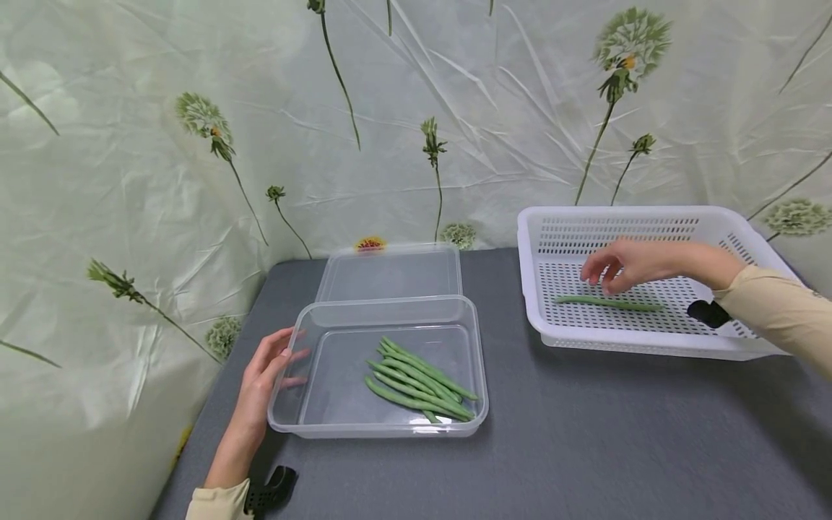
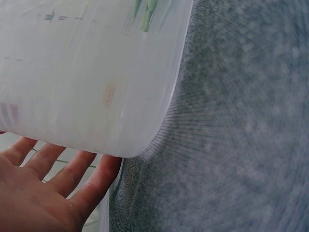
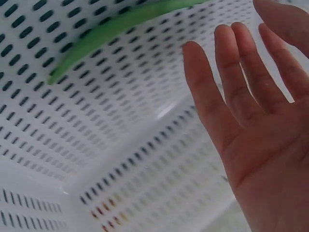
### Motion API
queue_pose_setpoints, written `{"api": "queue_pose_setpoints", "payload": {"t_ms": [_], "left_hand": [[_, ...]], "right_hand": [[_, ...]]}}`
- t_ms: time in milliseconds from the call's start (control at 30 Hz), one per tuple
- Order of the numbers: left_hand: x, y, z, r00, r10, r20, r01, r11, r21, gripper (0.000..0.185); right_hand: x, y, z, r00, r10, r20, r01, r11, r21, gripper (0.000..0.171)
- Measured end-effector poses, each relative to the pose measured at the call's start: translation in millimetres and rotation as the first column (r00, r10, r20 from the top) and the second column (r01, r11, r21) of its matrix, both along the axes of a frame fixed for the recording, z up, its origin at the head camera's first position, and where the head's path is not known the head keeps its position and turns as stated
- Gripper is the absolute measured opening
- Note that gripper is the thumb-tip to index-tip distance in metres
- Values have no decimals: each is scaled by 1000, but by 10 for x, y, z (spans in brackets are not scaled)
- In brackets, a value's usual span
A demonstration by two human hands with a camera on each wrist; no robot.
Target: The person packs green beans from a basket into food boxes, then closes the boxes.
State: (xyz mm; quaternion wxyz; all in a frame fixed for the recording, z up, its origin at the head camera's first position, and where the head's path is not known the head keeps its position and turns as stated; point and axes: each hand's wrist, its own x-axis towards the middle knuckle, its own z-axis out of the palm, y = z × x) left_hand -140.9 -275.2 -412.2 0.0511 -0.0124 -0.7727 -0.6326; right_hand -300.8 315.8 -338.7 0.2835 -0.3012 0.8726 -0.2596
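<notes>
Green and alone, one bean (image 1: pixel 607 303) on the perforated floor of the white basket (image 1: pixel 656 217), long axis running left to right across it, just below and in front of the right hand (image 1: pixel 627 263). Fingers (image 3: pixel 231 92) of that grip spread and relaxed, pointing down toward the bean, holding nothing, not yet touching it as far as can be told. Nearer by far than the left hand (image 1: pixel 263 379), well apart on the other side of the desk (image 1: pixel 585 448). Left grip open too, straight fingers (image 2: pixel 53 169) resting against the left wall of the clear tub (image 1: pixel 305 318). Inside the tub, a loose bunch of beans (image 1: pixel 419 386) toward its right side, lying slantwise and overlapping, roughly seven, exact count hard to tell. One clear lid (image 1: pixel 390 273) flat behind the tub, touching its far rim. One basket, one tub, one lid.
</notes>
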Motion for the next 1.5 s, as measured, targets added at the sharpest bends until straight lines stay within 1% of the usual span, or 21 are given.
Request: {"api": "queue_pose_setpoints", "payload": {"t_ms": [167, 267, 367, 500, 700, 800, 933, 1033, 1100, 1200, 1367, 1500], "left_hand": [[14, 2, 1, 1000, 3, 4, -3, 1000, -5, 41], [24, 4, 4, 1000, 4, 11, -4, 1000, -12, 41], [31, 3, 8, 1000, 4, 11, -4, 1000, -8, 41], [36, 2, 18, 1000, 2, 4, -2, 1000, 1, 41], [28, 6, 30, 1000, 3, 3, -3, 1000, 1, 41], [21, 7, 28, 1000, 6, 7, -6, 1000, 1, 41], [15, 11, 26, 1000, 12, 21, -12, 1000, -7, 42], [10, 13, 30, 999, 18, 30, -17, 1000, -16, 42], [7, 13, 32, 999, 20, 30, -19, 1000, -18, 42], [6, 11, 34, 999, 21, 31, -21, 1000, -20, 42], [11, 11, 32, 999, 22, 36, -21, 999, -33, 42], [10, 9, 27, 999, 16, 28, -15, 999, -34, 42]], "right_hand": [[-65, 63, -154, 993, -30, 112, 33, 999, -27, 40], [-84, 80, -244, 987, -17, 157, 23, 999, -36, 40], [-106, 74, -319, 988, 4, 152, 2, 999, -42, 41], [-133, 56, -365, 989, 9, 146, 0, 998, -59, 45], [-140, 49, -354, 986, -10, 167, 17, 999, -40, 45], [-145, 58, -349, 984, -14, 177, 23, 999, -47, 44], [-146, 83, -314, 982, -72, 174, 82, 995, -51, 44], [-149, 91, -266, 981, -136, 141, 145, 988, -54, 45], [-151, 83, -228, 979, -163, 119, 172, 983, -68, 46], [-149, 66, -173, 975, -189, 120, 201, 975, -96, 45], [-94, 56, -96, 964, -238, 121, 254, 957, -139, 42], [-52, 70, -50, 960, -256, 115, 273, 947, -171, 42]]}}
